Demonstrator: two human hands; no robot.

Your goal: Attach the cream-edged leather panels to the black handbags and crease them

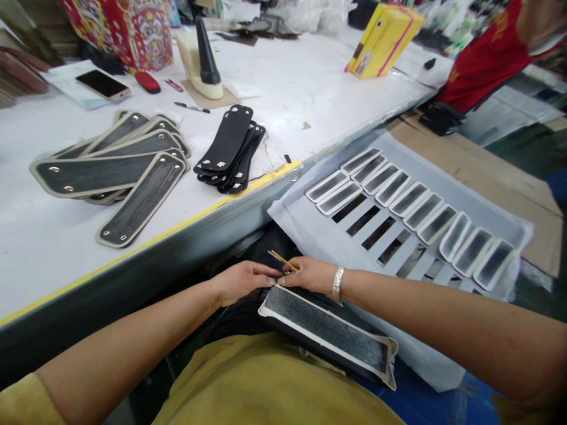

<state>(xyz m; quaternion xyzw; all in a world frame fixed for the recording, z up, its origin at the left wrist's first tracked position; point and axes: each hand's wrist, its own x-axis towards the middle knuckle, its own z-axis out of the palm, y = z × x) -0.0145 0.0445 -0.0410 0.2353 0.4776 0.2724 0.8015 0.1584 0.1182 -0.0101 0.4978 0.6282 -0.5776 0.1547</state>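
Observation:
A long black piece (328, 333) with a dark grey face and a raised beige border lies across my lap. It looks like leatherwork; its exact kind I cannot make out. My left hand (243, 280) pinches its upper left corner between thumb and fingers. Right beside it, my right hand (310, 274) presses on the same end and also grips a thin yellowish stick (282, 260), which points up to the left. The fingertips of both hands nearly meet, and the edge between them is partly hidden.
On the white table (301, 77) lie beige-edged dark strips (142, 195) with metal studs and a stack of black straps (228, 144). A white sheet (301, 230) at right carries several grey pads. Behind stand a yellow box (383, 41) and a person in red (482, 59).

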